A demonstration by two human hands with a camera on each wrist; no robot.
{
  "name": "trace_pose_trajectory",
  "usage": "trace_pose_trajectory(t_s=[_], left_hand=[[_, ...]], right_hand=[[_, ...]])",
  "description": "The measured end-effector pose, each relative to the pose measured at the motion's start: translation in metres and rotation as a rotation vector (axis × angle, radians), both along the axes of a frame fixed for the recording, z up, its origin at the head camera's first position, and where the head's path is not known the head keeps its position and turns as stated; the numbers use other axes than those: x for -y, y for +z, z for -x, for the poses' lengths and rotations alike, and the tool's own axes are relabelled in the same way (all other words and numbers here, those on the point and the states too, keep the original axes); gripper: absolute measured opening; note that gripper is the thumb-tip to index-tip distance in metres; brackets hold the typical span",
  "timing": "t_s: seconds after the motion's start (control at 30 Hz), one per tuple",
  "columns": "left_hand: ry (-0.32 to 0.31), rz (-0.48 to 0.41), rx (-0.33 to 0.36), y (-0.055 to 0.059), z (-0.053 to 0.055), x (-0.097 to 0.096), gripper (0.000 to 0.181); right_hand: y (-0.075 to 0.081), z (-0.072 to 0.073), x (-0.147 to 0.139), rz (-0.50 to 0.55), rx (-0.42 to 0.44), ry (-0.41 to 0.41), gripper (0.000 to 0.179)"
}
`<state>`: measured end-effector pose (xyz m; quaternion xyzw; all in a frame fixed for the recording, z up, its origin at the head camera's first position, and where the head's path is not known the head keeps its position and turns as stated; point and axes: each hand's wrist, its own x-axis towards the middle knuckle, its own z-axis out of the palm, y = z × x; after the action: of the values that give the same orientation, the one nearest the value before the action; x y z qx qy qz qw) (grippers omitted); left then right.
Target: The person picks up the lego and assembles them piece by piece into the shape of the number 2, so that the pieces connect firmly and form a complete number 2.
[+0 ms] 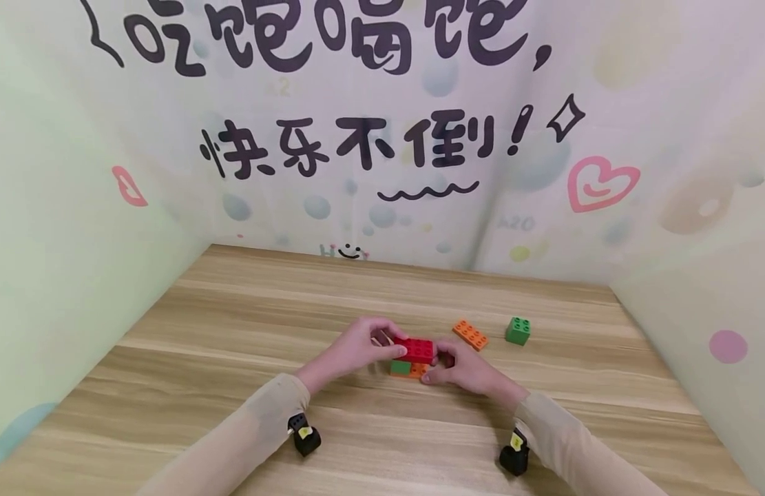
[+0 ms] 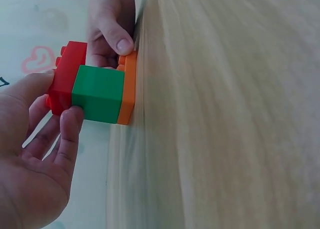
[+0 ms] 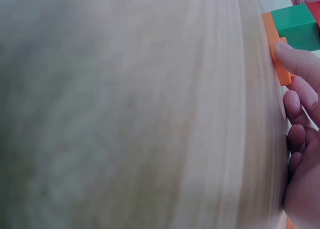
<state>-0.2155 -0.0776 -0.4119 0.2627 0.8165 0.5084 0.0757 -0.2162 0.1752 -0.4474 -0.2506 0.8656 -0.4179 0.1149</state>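
Observation:
My left hand [image 1: 371, 339] pinches a long red toy building brick [image 1: 419, 350] between thumb and fingers. The red brick lies over a green brick [image 2: 98, 94], flush with it at one end, its other end overhanging. Beneath the green brick is a flat orange plate [image 2: 129, 89] on the table, with bare studs on its right part. From the right, my right hand [image 1: 459, 368] pinches that plate's bare end, the thumb [image 3: 292, 56] on its near edge and the fingers behind, partly hidden in the head view.
A second orange plate [image 1: 470, 335] lies studs up beyond my right hand. Farther right stands another green brick [image 1: 518, 331]. The wood-grain table [image 1: 283, 296] meets a printed cloth backdrop [image 1: 407, 227] at its back, with pale walls at both sides.

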Motion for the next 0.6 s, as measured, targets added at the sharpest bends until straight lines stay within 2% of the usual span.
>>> trace_pose_trajectory(t_s=[0.27, 0.6], left_hand=[[0.001, 0.01, -0.007, 0.0017, -0.0035, -0.0009, 0.018], [0.01, 0.008, -0.005, 0.0013, -0.0027, -0.0013, 0.018]], right_hand=[[0.0009, -0.0022, 0.0001, 0.004, -0.004, 0.012, 0.026], [0.0008, -0.004, 0.0013, 0.024, -0.029, 0.002, 0.024]])
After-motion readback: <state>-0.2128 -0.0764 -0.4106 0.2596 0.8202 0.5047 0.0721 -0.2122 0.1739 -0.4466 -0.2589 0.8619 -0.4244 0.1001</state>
